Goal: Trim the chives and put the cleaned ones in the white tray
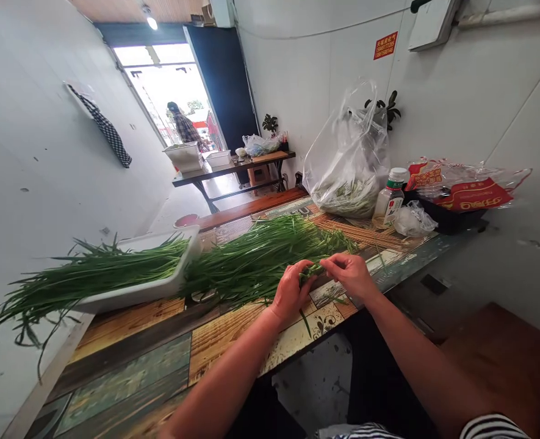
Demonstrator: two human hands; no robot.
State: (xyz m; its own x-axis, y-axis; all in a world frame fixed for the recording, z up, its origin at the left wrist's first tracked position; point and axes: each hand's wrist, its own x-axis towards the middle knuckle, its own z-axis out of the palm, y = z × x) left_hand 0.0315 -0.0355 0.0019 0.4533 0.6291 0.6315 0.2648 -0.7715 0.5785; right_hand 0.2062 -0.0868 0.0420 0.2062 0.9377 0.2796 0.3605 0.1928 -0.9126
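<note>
A loose heap of long green chives lies across the wood-patterned table. At the near right end of this heap, my left hand is closed around a small bunch of chives. Close beside it, my right hand pinches at the tip of that bunch with thumb and forefinger. A single cut-off green blade lies on the table below my left hand. More chives rest in a white plastic tub at the left, their leaves hanging over its side.
Wooden skewers lie behind my hands. A clear plastic bag holding greens, a bottle, a crumpled bag and red packaging line the back right. Farther off stand a second table and a person near the doorway.
</note>
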